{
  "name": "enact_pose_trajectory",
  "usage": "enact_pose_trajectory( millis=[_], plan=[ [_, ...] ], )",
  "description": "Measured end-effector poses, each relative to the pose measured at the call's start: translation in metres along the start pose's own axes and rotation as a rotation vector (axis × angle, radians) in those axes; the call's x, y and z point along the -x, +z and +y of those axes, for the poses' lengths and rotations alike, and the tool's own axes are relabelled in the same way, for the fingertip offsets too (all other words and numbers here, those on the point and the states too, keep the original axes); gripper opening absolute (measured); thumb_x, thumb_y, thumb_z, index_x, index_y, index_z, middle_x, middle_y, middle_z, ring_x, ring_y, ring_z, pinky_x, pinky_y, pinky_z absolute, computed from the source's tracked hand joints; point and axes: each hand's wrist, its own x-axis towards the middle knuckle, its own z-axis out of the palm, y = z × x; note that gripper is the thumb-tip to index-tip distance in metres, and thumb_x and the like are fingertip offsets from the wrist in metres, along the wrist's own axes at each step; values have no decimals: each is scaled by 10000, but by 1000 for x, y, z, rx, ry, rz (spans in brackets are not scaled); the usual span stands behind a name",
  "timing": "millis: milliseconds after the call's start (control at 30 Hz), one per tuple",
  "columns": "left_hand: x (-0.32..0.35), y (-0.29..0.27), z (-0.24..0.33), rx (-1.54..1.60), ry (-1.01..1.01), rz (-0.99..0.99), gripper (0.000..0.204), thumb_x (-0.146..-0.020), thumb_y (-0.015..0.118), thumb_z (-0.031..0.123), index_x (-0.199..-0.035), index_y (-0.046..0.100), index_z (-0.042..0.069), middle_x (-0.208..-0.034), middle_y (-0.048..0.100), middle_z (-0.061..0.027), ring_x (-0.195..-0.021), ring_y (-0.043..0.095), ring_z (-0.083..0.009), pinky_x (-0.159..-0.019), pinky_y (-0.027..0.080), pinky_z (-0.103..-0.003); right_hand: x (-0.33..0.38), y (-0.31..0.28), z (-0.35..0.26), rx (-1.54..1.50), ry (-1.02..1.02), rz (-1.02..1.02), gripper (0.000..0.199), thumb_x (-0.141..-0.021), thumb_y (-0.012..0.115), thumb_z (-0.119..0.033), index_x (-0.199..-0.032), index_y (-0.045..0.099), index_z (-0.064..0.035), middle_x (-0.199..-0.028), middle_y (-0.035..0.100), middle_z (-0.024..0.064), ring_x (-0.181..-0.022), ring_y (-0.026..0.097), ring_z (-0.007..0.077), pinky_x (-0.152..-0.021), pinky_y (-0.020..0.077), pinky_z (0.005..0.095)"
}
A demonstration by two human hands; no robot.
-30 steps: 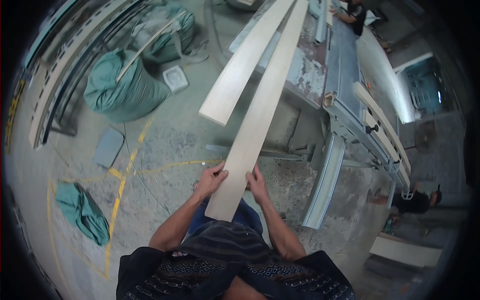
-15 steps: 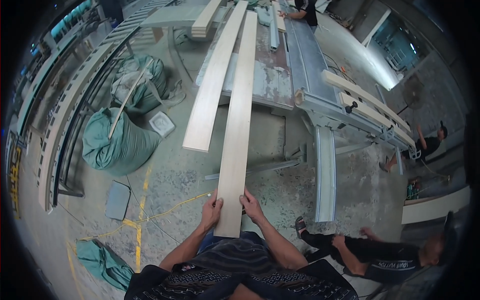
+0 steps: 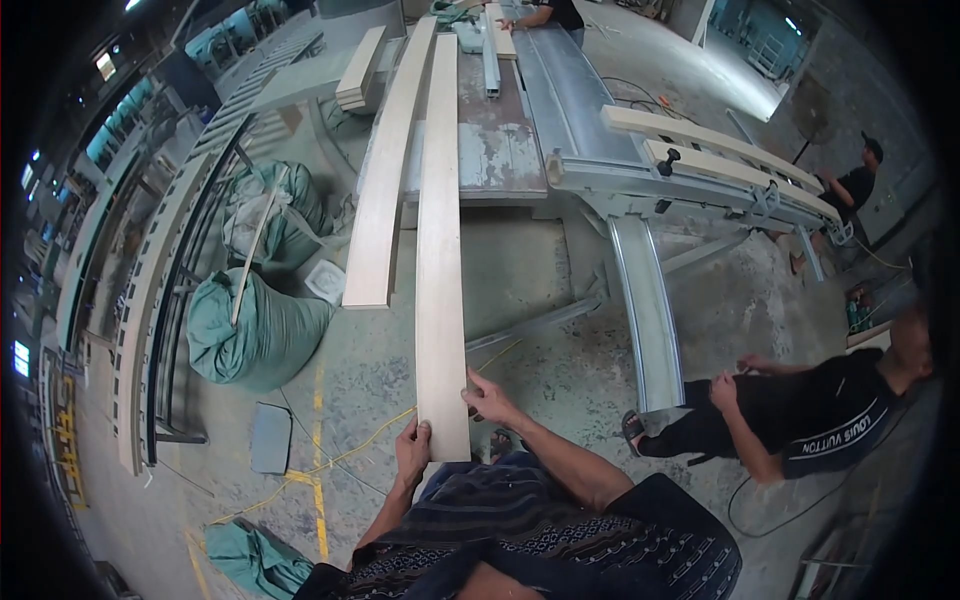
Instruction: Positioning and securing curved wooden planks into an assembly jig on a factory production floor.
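Observation:
A long pale wooden plank stretches from just before my body to the worn saw table, where its far end rests. My left hand grips the plank's left edge close to the near end, thumb on top and the other fingers partly hidden below. On the right edge, a little farther up, my right hand holds with thumb and fingertips. A second plank lies to the left, its near end jutting past the table edge.
Green sacks stand at left beside a roller conveyor. At right are a metal sliding rail and long wooden pieces. A person in black stands close on the right; another person's arm reaches over the table's far end.
The view has swung, shifting the scene. My right hand now sits farther up the plank than my left. The person on the right appears more upright and nearer the rail.

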Motion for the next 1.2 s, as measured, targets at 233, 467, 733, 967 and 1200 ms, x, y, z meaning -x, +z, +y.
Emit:
enact_pose_trajectory(
  millis=[233, 467, 733, 967, 1200],
  plan=[
    [-9, -5, -25, -47, -19, 39, 400, -1006, 543, 241, -1295, 651, -15, -991, 714, -56, -855, 604, -111, -793, 500, -281, 36, -35, 52, 11, 172, -117, 353, -981, 626, -321, -1245, 671, -91, -894, 681, 8, -697, 607, 103, -580, 502, 288],
    [-7, 2, -4, -91, -34, 65, 389, -1002, 533, 238, -1253, 672, -25, -983, 713, -61, -836, 604, -114, -779, 498, -281, 76, -114, 192, 72, 402, 191, 245, -917, 626, -244, -916, 721, -18, -753, 663, 49, -588, 582, 133, -505, 476, 306],
    [-25, 2, 7, -205, -15, 37, 391, -977, 566, 273, -1202, 689, -23, -926, 714, -57, -813, 595, -115, -750, 494, -302, 161, -159, 251, -25, 708, 472, 326, -859, 622, -294, -922, 718, 11, -780, 690, 123, -596, 603, 232, -519, 473, 420],
    [-50, 3, 28, -249, 17, -16, 392, -967, 583, 302, -1147, 706, -24, -873, 698, -43, -764, 579, -124, -699, 488, -320, 181, -118, 257, -319, 763, 533, 210, -875, 612, -223, -934, 664, -28, -761, 659, 87, -591, 594, 219, -585, 501, 453],
    [-62, 4, 33, -303, 12, -31, 398, -944, 608, 307, -1118, 711, -36, -853, 707, -67, -744, 586, -132, -676, 491, -326, 177, -101, 267, -161, 611, 565, 292, -866, 619, -228, -952, 686, 43, -869, 679, 165, -706, 634, 262, -537, 493, 445]
  ],
)
